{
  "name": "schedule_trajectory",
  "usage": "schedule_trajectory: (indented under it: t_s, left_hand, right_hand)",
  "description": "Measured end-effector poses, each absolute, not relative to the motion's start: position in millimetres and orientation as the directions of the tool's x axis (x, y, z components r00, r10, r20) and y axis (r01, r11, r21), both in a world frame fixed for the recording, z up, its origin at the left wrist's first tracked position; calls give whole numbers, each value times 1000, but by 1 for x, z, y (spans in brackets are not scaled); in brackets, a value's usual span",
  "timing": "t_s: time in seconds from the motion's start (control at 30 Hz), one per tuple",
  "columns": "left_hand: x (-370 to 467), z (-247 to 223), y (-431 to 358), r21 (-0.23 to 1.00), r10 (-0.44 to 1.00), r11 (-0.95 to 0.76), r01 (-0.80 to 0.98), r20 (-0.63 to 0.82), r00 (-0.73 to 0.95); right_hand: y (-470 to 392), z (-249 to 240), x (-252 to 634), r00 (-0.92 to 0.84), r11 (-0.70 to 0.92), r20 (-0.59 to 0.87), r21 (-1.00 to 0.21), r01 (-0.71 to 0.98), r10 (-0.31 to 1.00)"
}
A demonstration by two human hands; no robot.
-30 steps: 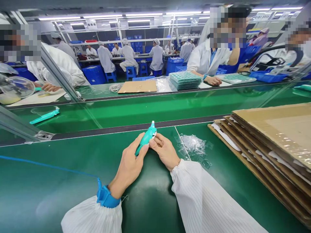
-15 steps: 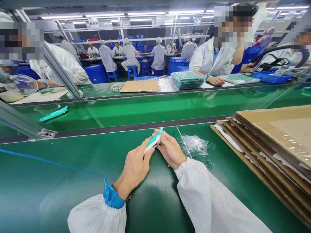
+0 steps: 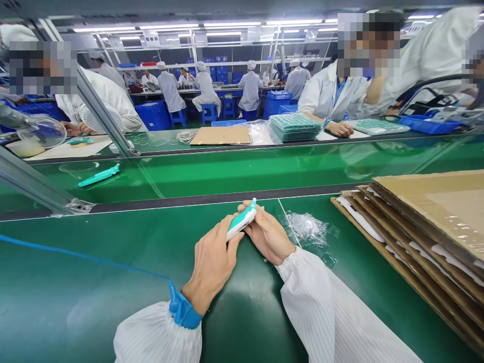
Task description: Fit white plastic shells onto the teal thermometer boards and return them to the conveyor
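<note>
Both hands held one small teal-and-white plastic handheld device (image 3: 242,220) just above the green worktop (image 3: 113,262). Left hand (image 3: 212,262), with a blue wrist strap (image 3: 185,310), closed thumb and fingers on the lower end. Right hand (image 3: 266,234) curled around the upper end, fingertips pinching near the tip. A crumpled clear plastic bag (image 3: 306,227) lay just beside the right hand; a stack of brown cardboard sheets (image 3: 427,222) sat further right. A second teal device (image 3: 99,175) lay on the far conveyor belt.

Risk, as judged: the grip was fingertip-only, so a slip could drop the smooth-looking device onto the worktop. The blue cord (image 3: 83,257) could snag.
</note>
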State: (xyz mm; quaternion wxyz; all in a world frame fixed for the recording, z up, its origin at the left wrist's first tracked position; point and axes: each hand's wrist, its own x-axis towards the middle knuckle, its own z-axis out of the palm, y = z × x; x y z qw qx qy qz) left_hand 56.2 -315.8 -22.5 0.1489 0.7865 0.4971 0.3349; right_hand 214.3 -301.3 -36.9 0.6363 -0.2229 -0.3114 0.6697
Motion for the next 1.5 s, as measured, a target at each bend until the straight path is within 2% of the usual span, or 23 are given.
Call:
schedule_trajectory:
  t_s: [0.1, 0.17, 0.3, 0.4, 0.5, 0.53, 0.6, 0.7, 0.73, 0.8, 0.93, 1.07, 1.17, 1.3, 1.5]
  left_hand:
    - [56, -13, -317, 731, 958, -275, 624, 154, 242]
    - [57, -8, -318, 763, 970, -194, 617, 54, 239]
    - [57, -3, -317, 795, 971, -121, 595, -30, 237]
    - [53, 0, -313, 937, 898, 124, 326, -246, 366]
    - [50, -1, -308, 910, 754, 411, 51, -371, 542]
    - [50, -2, -308, 907, 755, 421, 2, -351, 553]
    - [52, -7, -307, 960, 841, 278, -23, -232, 488]
    - [54, -17, -306, 983, 940, -128, 134, 77, 332]
    - [55, -20, -305, 952, 943, -224, 208, 159, 291]
    - [54, -25, -303, 898, 947, -303, 318, 245, 210]
    - [47, -31, -296, 869, 959, -269, 414, 283, 27]
    - [42, -34, -291, 889, 964, -219, 402, 260, -50]
    - [41, -36, -290, 910, 971, -190, 368, 229, -65]
    - [41, -37, -290, 912, 970, -186, 366, 230, -79]
    - [41, -38, -290, 910, 962, -201, 363, 254, -104]
  right_hand:
    - [-303, -37, 212, -148, -38, 80, -750, -660, 986]
    - [-304, -37, 211, -151, -41, 67, -786, -617, 986]
    - [-306, -39, 210, -74, 12, 63, -833, -553, 995]
    - [-306, -39, 211, -79, -4, 43, -854, -521, 996]
    - [-306, -37, 211, -143, -27, 56, -853, -520, 988]
    - [-307, -35, 209, -176, -38, 63, -854, -519, 982]
    - [-310, -34, 206, -239, -56, 78, -859, -509, 968]
    - [-317, -35, 199, -298, -82, 78, -869, -488, 951]
    - [-319, -35, 197, -313, -98, 67, -870, -482, 948]
    - [-322, -36, 197, -338, -156, 7, -878, -453, 941]
    - [-305, -26, 210, -268, -244, -154, -905, -348, 951]
    - [-241, -4, 229, -36, -211, -208, -970, -121, 977]
    - [-180, 6, 240, 168, -171, -166, -985, 16, 972]
    - [-128, 3, 256, 354, -183, -90, -954, 239, 931]
    - [-134, 6, 273, 412, -178, 44, -857, 484, 910]
